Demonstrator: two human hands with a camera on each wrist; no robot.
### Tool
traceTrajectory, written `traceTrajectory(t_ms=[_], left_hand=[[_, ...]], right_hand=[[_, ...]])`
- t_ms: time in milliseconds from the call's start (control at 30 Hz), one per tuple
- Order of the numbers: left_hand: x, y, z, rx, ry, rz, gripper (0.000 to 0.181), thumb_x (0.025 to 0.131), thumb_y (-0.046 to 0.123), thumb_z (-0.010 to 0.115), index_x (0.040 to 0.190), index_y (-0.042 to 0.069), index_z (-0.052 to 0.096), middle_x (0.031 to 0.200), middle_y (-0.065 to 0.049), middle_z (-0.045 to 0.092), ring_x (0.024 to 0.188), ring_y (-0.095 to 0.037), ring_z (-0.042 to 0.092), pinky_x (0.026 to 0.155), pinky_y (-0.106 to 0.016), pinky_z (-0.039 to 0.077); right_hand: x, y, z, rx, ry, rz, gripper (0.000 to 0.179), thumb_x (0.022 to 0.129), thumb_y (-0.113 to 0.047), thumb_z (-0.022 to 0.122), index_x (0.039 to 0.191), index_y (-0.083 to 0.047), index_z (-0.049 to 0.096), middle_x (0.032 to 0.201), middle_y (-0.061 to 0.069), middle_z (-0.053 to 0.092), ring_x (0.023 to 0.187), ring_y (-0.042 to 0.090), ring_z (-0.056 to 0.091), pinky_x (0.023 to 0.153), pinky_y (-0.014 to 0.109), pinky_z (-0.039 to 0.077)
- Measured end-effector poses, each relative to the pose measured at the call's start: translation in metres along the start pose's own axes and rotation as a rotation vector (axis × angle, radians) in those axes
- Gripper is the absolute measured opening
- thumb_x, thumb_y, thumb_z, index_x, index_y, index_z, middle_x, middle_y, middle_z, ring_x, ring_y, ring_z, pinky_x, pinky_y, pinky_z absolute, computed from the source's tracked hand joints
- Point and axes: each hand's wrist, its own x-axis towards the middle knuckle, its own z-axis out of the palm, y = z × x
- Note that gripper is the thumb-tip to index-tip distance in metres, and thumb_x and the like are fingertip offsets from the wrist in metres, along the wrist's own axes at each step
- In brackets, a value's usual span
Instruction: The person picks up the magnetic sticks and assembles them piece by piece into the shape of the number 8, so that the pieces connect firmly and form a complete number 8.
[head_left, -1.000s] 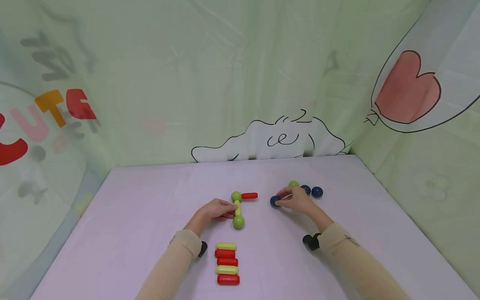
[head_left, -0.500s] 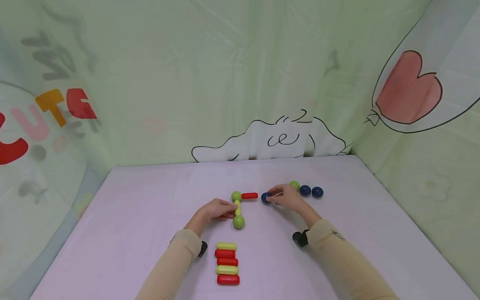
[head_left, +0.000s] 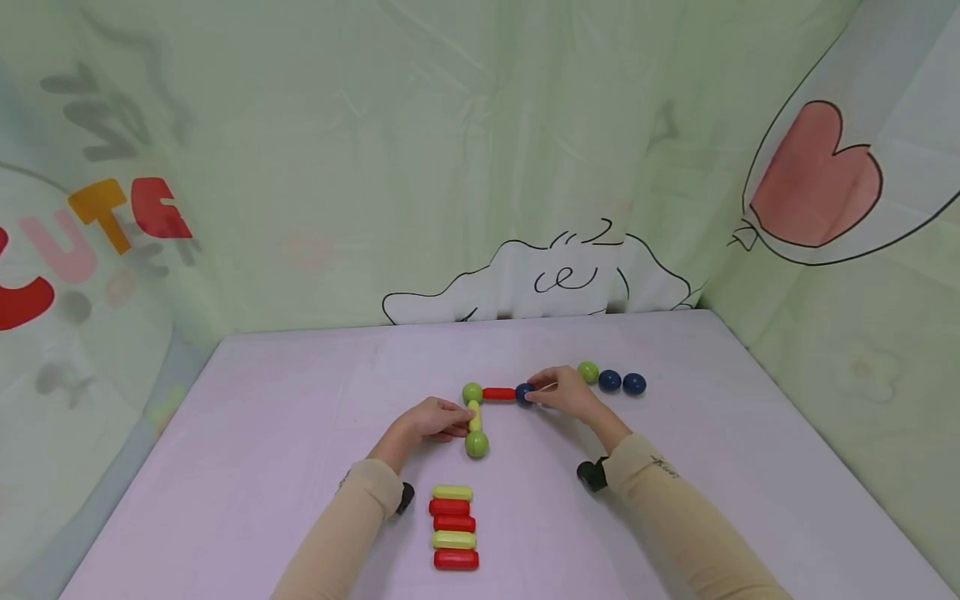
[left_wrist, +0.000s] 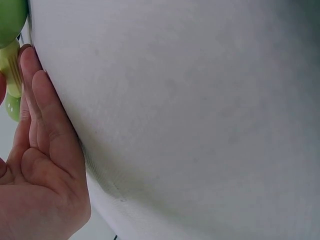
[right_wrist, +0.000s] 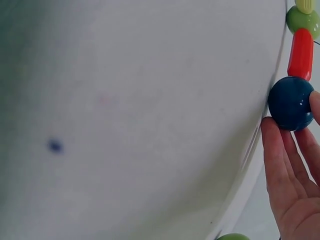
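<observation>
My left hand [head_left: 435, 417] pinches a yellow stick [head_left: 475, 416] that joins two green balls, the far one [head_left: 472, 392] and the near one [head_left: 477, 444]. From the far green ball a red stick [head_left: 498, 393] runs to the right. At its right end my right hand [head_left: 566, 393] holds a dark blue ball [head_left: 523, 394] between thumb and fingers. In the right wrist view the blue ball [right_wrist: 291, 103] meets the end of the red stick [right_wrist: 301, 54]. The left wrist view shows the yellow stick [left_wrist: 11, 69] at the left fingertips, partly cut off by the frame edge.
Behind the right hand lie a loose green ball [head_left: 588, 372] and two dark blue balls [head_left: 610, 381] in a row. Nearer the front, several red and yellow sticks [head_left: 454, 523] are stacked side by side on the pale table [head_left: 300, 400]. A printed curtain [head_left: 337, 167] encloses the back and sides.
My right hand has moved left with the blue ball, bringing it from apart to the right end of the red stick. The left hand has stayed in place on the yellow stick.
</observation>
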Motion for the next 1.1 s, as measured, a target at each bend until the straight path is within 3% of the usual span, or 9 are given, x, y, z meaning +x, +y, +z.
traceTrajectory(t_ms=[767, 900, 1100], left_hand=[[0.0, 0.001, 0.0, -0.012, 0.002, -0.013, 0.031, 0.087, 0.03, 0.062, 0.103, 0.004, 0.064, 0.078, 0.0, 0.067, 0.072, -0.006, 0.062, 0.064, -0.02, 0.047], [0.001, -0.001, 0.0, -0.013, -0.004, -0.013, 0.03, 0.087, 0.03, 0.062, 0.103, 0.004, 0.064, 0.079, 0.0, 0.066, 0.072, -0.007, 0.062, 0.064, -0.02, 0.047], [0.0, -0.001, 0.001, -0.008, 0.003, -0.014, 0.031, 0.087, 0.031, 0.062, 0.102, 0.004, 0.064, 0.078, 0.0, 0.066, 0.072, -0.007, 0.062, 0.064, -0.02, 0.046]], right_hand=[[0.0, -0.001, 0.001, -0.02, 0.001, 0.014, 0.033, 0.083, -0.012, 0.066, 0.113, 0.001, 0.061, 0.105, 0.015, 0.062, 0.089, 0.023, 0.059, 0.071, 0.029, 0.051], [-0.004, -0.004, -0.002, -0.031, 0.001, -0.017, 0.034, 0.082, -0.015, 0.068, 0.112, 0.0, 0.061, 0.105, 0.015, 0.062, 0.092, 0.026, 0.059, 0.074, 0.032, 0.05], [-0.01, -0.005, -0.004, -0.018, 0.034, -0.071, 0.032, 0.082, -0.015, 0.068, 0.109, 0.002, 0.062, 0.104, 0.018, 0.062, 0.089, 0.027, 0.059, 0.07, 0.03, 0.051]])
